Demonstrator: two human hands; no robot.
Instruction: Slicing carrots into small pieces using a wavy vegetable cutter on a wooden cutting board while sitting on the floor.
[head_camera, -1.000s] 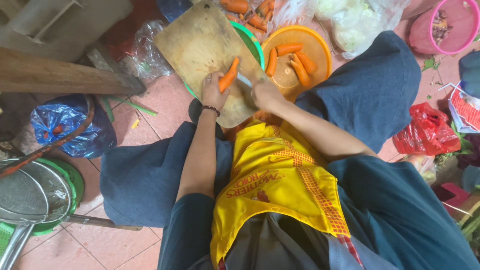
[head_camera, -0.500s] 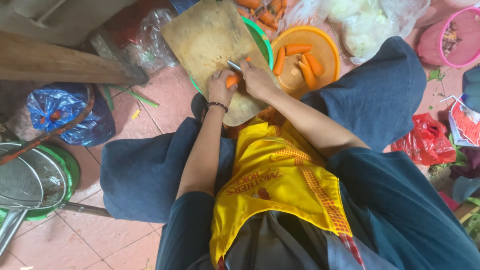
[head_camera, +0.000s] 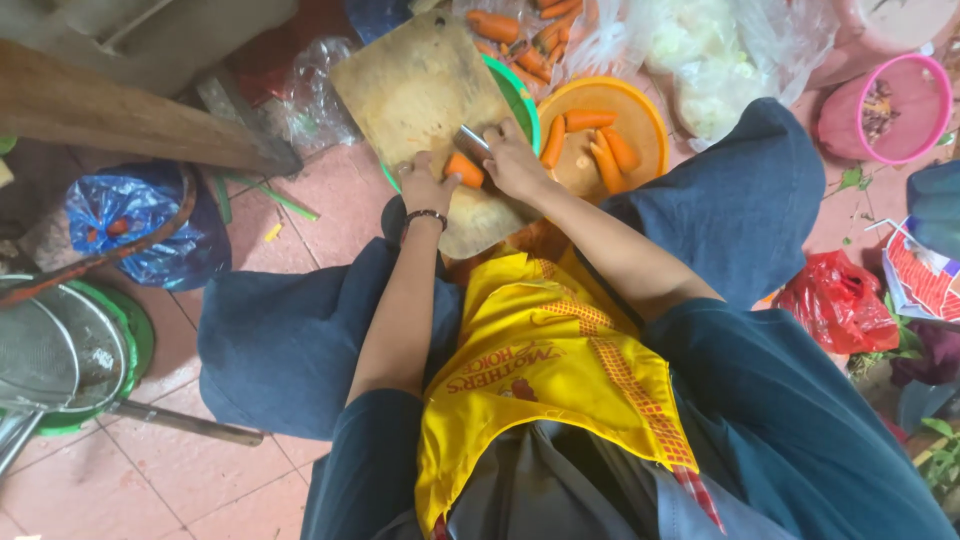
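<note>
A worn wooden cutting board (head_camera: 425, 95) rests over a green basin (head_camera: 522, 100) on the tiled floor in front of me. My left hand (head_camera: 425, 183), a dark band on its wrist, holds a short piece of carrot (head_camera: 465, 170) down on the board. My right hand (head_camera: 512, 160) grips a knife (head_camera: 472, 140) whose blade meets the carrot's far end. Just right of the board an orange bowl (head_camera: 640, 110) holds several peeled carrots (head_camera: 590, 118). I wear a yellow apron (head_camera: 545, 370) and dark blue trousers, with my knees spread to either side.
A clear bag of carrots (head_camera: 530, 30) and bags of pale vegetables (head_camera: 700, 60) lie beyond the bowl. A pink basket (head_camera: 890, 105) and red bag (head_camera: 840, 300) sit right. A blue bag (head_camera: 140, 225), wooden plank (head_camera: 120, 120) and metal strainer (head_camera: 60, 350) in a green bowl sit left.
The whole carrot held a second ago is now a short piece on the board. Both hands came down onto the board, the knife at the carrot, and my view has shifted.
</note>
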